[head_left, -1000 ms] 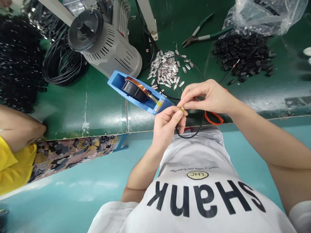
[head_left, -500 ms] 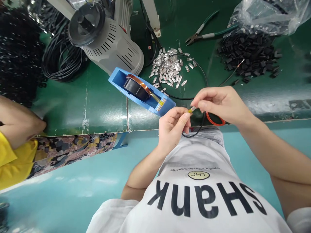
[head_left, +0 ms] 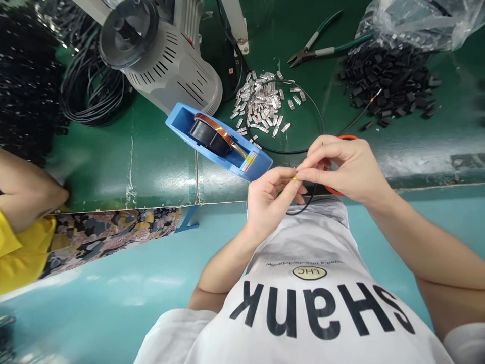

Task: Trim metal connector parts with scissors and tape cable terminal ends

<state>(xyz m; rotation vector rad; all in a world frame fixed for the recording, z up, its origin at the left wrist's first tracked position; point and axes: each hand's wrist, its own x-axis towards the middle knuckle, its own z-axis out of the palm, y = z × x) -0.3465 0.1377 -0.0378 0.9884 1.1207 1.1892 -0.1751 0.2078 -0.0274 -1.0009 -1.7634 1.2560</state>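
Observation:
In front of my shirt, at the bench edge, both hands meet at the tip of a black cable [head_left: 311,199]. My left hand [head_left: 270,198] is closed, pinching the cable end between thumb and forefinger. A small piece of yellow tape [head_left: 295,179] shows at that end. My right hand [head_left: 343,164] pinches the same spot, thumb and fingertips against the tape; fingers hide most of the tip. Orange-red handle loops, seemingly of scissors [head_left: 347,137], show around my right hand; whether it holds them I cannot tell. A blue tape dispenser [head_left: 220,144] with amber tape stands beside my left hand.
Silver connector shells [head_left: 263,103] lie beyond the dispenser. Farther right are cutting pliers [head_left: 303,54], a pile of black plastic pieces [head_left: 386,83] and a clear bag [head_left: 428,25]. A grey machine [head_left: 166,65] and coiled black cables [head_left: 93,86] stand left. Another person's arm [head_left: 28,182] rests nearby.
My right hand's fingertips have come down onto the taped cable end, covering the pale tip that showed before. An orange-red loop now also shows above my right hand. The view has shifted slightly.

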